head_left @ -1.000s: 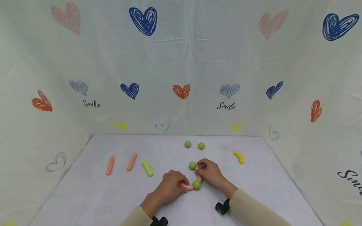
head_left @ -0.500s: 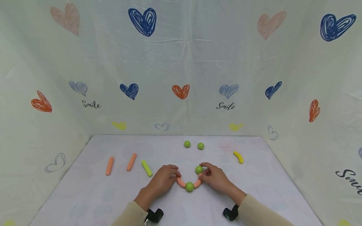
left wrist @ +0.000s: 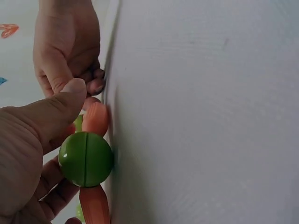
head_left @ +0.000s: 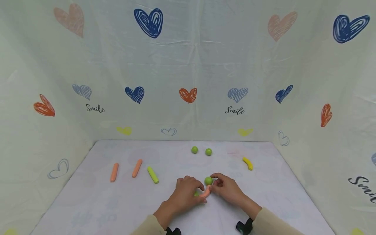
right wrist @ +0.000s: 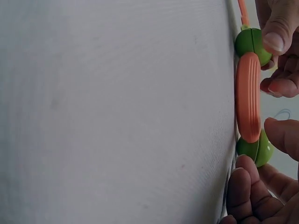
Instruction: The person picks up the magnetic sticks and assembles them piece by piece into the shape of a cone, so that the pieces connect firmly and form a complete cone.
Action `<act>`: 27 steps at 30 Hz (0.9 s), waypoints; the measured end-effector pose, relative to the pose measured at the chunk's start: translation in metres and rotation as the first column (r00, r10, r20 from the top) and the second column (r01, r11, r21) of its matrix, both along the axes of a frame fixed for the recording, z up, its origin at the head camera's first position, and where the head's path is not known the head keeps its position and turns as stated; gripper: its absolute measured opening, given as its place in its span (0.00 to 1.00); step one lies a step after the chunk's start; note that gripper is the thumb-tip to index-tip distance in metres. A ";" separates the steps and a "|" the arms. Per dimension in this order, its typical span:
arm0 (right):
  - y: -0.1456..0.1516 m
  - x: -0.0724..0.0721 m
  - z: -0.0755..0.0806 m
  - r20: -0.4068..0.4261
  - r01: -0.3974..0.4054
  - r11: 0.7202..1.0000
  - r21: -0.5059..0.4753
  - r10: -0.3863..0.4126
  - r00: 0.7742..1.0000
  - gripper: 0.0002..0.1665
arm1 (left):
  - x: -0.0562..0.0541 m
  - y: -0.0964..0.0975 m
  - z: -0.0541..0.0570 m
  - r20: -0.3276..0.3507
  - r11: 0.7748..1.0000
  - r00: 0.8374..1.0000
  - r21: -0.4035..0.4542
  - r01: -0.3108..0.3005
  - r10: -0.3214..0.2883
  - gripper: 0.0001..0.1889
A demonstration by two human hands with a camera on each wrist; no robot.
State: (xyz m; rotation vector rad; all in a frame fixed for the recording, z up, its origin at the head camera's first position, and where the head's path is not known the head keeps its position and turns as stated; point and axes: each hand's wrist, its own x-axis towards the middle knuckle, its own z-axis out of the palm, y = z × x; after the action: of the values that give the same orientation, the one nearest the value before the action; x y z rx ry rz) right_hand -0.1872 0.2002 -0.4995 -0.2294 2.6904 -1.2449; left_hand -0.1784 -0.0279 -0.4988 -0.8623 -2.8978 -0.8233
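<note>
A chain of smooth green balls and curved orange ribbed pieces lies on the table in front of me. My left hand (head_left: pixel 185 192) holds the nearer green ball (left wrist: pixel 86 159) between thumb and fingers. Orange pieces meet this ball on both sides; the left one (left wrist: pixel 95 205) is hidden by the hand in the head view. A curved orange piece (right wrist: pixel 248 97) runs to the farther green ball (head_left: pixel 208 181). My right hand (head_left: pixel 228 188) curls its fingers round that ball. In the right wrist view its thumb stands slightly off the orange piece.
Two loose green balls (head_left: pixel 194 149) sit near the back edge of the table (head_left: pixel 88 202). Orange sticks (head_left: pixel 137 168) and a yellow-green stick (head_left: pixel 152 175) lie left of the hands. A curved yellow piece (head_left: pixel 247 164) lies at right. Heart-printed cloth (head_left: pixel 164 114) hangs around the table.
My left hand has moved from the left orange piece rightward over the nearer ball. My right hand and the farther ball have shifted slightly toward me. The loose pieces stay where they were.
</note>
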 end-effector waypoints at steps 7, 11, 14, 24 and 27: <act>0.001 0.003 -0.001 -0.001 -0.001 1.000 -0.002 0.001 1.000 0.19 | -0.004 -0.005 0.001 -0.018 0.994 0.999 -0.100 0.047 -0.049 0.08; 0.004 0.003 -0.001 0.002 -0.012 1.000 -0.009 0.012 1.000 0.17 | -0.008 -0.013 0.004 -0.028 0.992 0.997 -0.108 0.066 -0.070 0.05; 0.006 0.002 -0.002 -0.004 -0.048 0.999 -0.016 0.048 0.999 0.22 | -0.012 -0.019 0.005 -0.027 0.993 0.998 -0.101 0.062 -0.065 0.02; 0.001 0.000 -0.011 -0.098 -0.114 0.994 -0.004 0.113 0.989 0.20 | -0.013 -0.018 -0.004 -0.077 1.000 0.997 0.017 -0.025 0.026 0.04; -0.002 0.001 -0.012 -0.111 -0.103 0.995 -0.014 0.100 0.989 0.19 | -0.013 -0.015 -0.008 -0.056 0.997 0.997 0.056 -0.052 0.055 0.07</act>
State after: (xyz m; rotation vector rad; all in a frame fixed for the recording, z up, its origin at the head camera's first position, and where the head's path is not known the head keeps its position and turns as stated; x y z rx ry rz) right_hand -0.1866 0.1985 -0.5114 -0.4450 2.7203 -1.2648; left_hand -0.1916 -0.0427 -0.5070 -0.7864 -2.8217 -0.8540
